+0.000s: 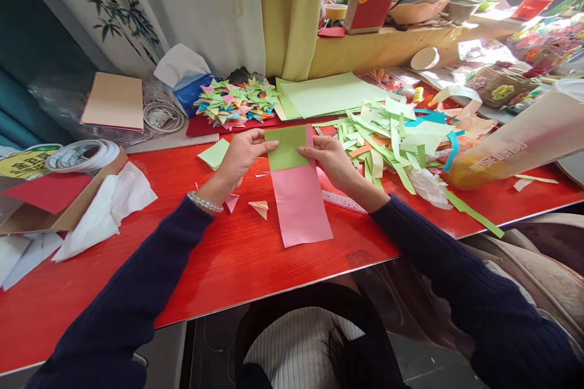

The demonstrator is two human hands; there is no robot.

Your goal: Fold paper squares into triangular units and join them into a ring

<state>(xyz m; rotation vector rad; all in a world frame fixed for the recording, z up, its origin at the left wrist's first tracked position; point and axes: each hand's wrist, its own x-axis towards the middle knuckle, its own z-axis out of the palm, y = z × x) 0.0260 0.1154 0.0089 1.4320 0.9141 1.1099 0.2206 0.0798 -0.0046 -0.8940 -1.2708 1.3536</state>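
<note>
Over the red table, both hands pinch the upper part of a long pink paper strip (303, 206) with a green paper square (287, 155) lying against its top. My left hand (241, 155) grips the left edge near the top corner, thumb on the green face. At the right edge, my right hand (329, 160) closes on both papers, its fingertips on the green square's right side. A narrow pink margin shows beyond the green on the right. Close to my left hand lie a stack of light green squares (214, 154), a pink folded piece (232, 202) and a peach folded piece (260, 209).
Folded paper pieces (237, 100) form a colourful heap at the back. Green sheets (328, 94) lie beside it. Paper offcuts (387, 134), a pink ruler (343, 201) and a tall plastic cup (515, 140) are on the right; a cardboard box (68, 206) sits left.
</note>
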